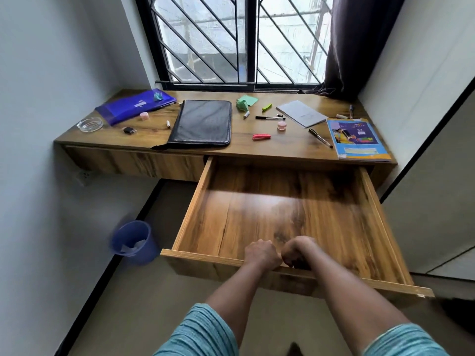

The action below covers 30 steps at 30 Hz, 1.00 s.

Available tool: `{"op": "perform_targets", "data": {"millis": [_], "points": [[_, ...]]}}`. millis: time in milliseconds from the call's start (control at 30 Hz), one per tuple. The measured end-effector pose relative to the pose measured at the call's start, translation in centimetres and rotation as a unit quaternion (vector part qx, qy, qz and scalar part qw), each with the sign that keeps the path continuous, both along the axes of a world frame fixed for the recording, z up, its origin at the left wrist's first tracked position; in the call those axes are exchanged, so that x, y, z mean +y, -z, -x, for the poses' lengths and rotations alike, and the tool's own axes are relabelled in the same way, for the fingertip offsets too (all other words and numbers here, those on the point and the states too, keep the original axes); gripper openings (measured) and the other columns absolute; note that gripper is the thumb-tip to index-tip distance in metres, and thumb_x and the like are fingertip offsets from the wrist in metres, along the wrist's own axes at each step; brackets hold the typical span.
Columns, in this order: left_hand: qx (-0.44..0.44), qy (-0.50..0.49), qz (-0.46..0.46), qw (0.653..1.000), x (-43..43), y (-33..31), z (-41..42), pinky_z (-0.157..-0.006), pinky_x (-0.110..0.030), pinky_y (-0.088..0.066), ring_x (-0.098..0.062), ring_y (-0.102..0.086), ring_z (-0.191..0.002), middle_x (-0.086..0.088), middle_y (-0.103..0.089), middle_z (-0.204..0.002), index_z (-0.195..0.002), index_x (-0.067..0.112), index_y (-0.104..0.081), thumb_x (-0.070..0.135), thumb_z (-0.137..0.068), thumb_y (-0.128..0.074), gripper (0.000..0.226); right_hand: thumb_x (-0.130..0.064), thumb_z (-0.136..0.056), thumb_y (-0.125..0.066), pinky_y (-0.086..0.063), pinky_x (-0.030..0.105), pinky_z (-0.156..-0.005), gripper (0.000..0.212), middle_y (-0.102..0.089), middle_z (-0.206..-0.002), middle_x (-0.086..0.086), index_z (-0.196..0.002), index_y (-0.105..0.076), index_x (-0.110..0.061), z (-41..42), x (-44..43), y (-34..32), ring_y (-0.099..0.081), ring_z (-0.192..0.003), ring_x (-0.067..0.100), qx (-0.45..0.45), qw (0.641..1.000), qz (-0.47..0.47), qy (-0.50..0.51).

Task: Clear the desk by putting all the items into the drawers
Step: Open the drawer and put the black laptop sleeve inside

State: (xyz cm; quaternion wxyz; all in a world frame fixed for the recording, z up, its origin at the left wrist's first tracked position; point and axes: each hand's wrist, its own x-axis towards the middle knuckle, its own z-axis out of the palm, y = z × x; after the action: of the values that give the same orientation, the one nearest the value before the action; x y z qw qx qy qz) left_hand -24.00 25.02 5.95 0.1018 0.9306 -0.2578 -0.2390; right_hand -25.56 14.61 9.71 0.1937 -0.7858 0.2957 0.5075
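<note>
At the front edge of the wide wooden drawer (205, 255), which stands pulled far out from under the right part of the wooden desk (149, 134), both hands grip the rim. The left hand (262, 255) has its fingers curled over the front board, knuckles up. The right hand (298, 253) sits just beside it, touching it, and hooks over the same edge in the same way. Both bare forearms reach straight forward and draw close together at the wrists, coming out of short teal sleeves.

To the left of the drawer, on the floor, stands a round blue plastic bin (131, 242), blurred. Above it, the closed left drawer front (133, 161) sits flush under the desktop.

Everything to be cleared lies on the desktop. From the left: a clear glass ashtray (90, 124), a translucent blue plastic folder (135, 105) and a small pink jar (144, 115) just by it, then a small black object (128, 130) that I cannot make out. Next comes a black leather zip case (203, 123), lying flat near the front edge. Right of it are crumpled green paper (246, 102), a green highlighter (267, 107), a black-and-white pen (268, 117), a red stapler (261, 136) and a second pink jar (281, 125). Further right lie a grey notebook (300, 113), a dark pen (320, 137), and a colourful blue-covered book (357, 138) at the right end.
</note>
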Motion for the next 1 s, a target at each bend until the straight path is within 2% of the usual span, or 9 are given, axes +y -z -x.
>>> {"op": "perform_targets", "data": {"millis": [167, 267, 367, 467, 633, 700, 833, 900, 1000], "points": [[0.064, 0.037, 0.028, 0.997, 0.5, 0.0, -1.0, -0.072, -0.033, -0.054, -0.023, -0.063, -0.076, -0.008, -0.063, -0.082, -0.085, 0.012, -0.066, 0.037, -0.092, -0.05, 0.031, -0.017, -0.091, -0.053, -0.043, 0.022, -0.052, 0.01, -0.054, -0.084, 0.004, -0.089, -0.058, -0.009, -0.3, -0.1, 0.4, -0.053, -0.068, 0.012, -0.024, 0.999, 0.023, 0.039], [0.115, -0.002, 0.117, 0.987, 1.5, -0.3, -3.2, -0.067, -0.027, -0.052, -0.015, -0.063, -0.072, -0.004, -0.065, -0.083, -0.08, 0.019, -0.063, 0.035, -0.093, -0.053, 0.023, -0.025, -0.091, -0.054, -0.047, 0.026, -0.052, 0.022, -0.062, -0.087, 0.007, -0.099, -0.063, -0.006, -1.5, 0.1, 0.7, -0.062, -0.072, 0.017, -0.065, 0.996, 0.024, 0.059], [0.073, -0.055, 0.154, 0.984, 2.8, -1.6, -7.3, -0.07, -0.027, -0.053, -0.015, -0.064, -0.076, -0.003, -0.065, -0.084, -0.082, 0.021, -0.063, 0.038, -0.093, -0.051, 0.024, -0.026, -0.09, -0.054, -0.046, 0.024, -0.046, 0.019, -0.062, -0.073, 0.006, -0.086, -0.062, -0.009, -4.6, 0.8, 0.5, -0.06, -0.062, 0.018, -0.175, 0.977, 0.034, 0.113], [0.013, -0.13, 0.162, 0.978, 4.0, -4.0, -12.8, -0.078, -0.034, -0.056, -0.019, -0.066, -0.081, -0.004, -0.068, -0.086, -0.087, 0.017, -0.068, 0.041, -0.093, -0.05, 0.03, -0.024, -0.089, -0.056, -0.045, 0.024, -0.047, 0.017, -0.062, -0.07, 0.006, -0.076, -0.058, -0.012, -9.6, 1.3, -0.7, -0.058, -0.058, 0.017, -0.307, 0.946, 0.04, 0.095], [-0.034, -0.233, 0.182, 0.955, 5.5, -7.9, -23.2, -0.092, -0.034, -0.048, -0.027, -0.061, -0.11, -0.01, -0.066, -0.119, -0.116, 0.014, -0.066, 0.032, -0.093, -0.05, 0.033, -0.019, -0.089, -0.057, -0.045, 0.022, -0.048, 0.017, -0.063, -0.075, 0.007, -0.077, -0.062, -0.007, -19.4, 1.0, -2.9, -0.061, -0.063, 0.017, -0.388, 0.908, -0.043, 0.149], [-0.041, -0.276, 0.186, 0.942, 5.9, -8.6, -27.5, -0.097, -0.034, -0.046, -0.028, -0.056, -0.118, -0.011, -0.061, -0.127, -0.122, 0.013, -0.062, 0.031, -0.093, -0.051, 0.036, -0.019, -0.088, -0.058, -0.049, 0.026, -0.053, 0.017, -0.066, -0.084, 0.011, -0.09, -0.065, -0.004, -23.6, 0.7, -3.4, -0.064, -0.07, 0.021, -0.413, 0.89, -0.07, 0.18], [-0.044, -0.352, 0.17, 0.919, 7.0, -9.4, -35.7, -0.107, -0.036, -0.038, -0.028, -0.044, -0.13, -0.013, -0.047, -0.141, -0.136, 0.007, -0.046, 0.034, -0.092, -0.052, 0.052, -0.022, -0.086, -0.062, -0.049, 0.033, -0.082, 0.03, -0.067, -0.107, 0.019, -0.107, -0.068, -0.001, -31.8, -0.4, -4.0, -0.062, -0.101, 0.032, -0.467, 0.863, -0.053, 0.184], [-0.045, -0.379, 0.147, 0.913, 7.5, -9.3, -39.3, -0.112, -0.036, -0.032, -0.03, -0.037, -0.136, -0.015, -0.04, -0.146, -0.141, 0.005, -0.038, 0.037, -0.092, -0.052, 0.06, -0.023, -0.087, -0.062, -0.047, 0.033, -0.083, 0.033, -0.067, -0.111, 0.019, -0.111, -0.066, 0.0, -35.5, -0.9, -3.9, -0.061, -0.103, 0.032, -0.491, 0.844, -0.061, 0.205], [-0.041, -0.405, 0.101, 0.908, 8.3, -8.6, -43.3, -0.115, -0.037, -0.028, -0.031, -0.033, -0.138, -0.016, -0.037, -0.148, -0.144, 0.001, -0.031, 0.044, -0.091, -0.05, 0.07, -0.026, -0.087, -0.064, -0.046, 0.034, -0.085, 0.039, -0.063, -0.115, 0.022, -0.114, -0.061, 0.002, -39.9, -1.6, -3.3, -0.059, -0.106, 0.034, -0.492, 0.841, -0.042, 0.222]]}}
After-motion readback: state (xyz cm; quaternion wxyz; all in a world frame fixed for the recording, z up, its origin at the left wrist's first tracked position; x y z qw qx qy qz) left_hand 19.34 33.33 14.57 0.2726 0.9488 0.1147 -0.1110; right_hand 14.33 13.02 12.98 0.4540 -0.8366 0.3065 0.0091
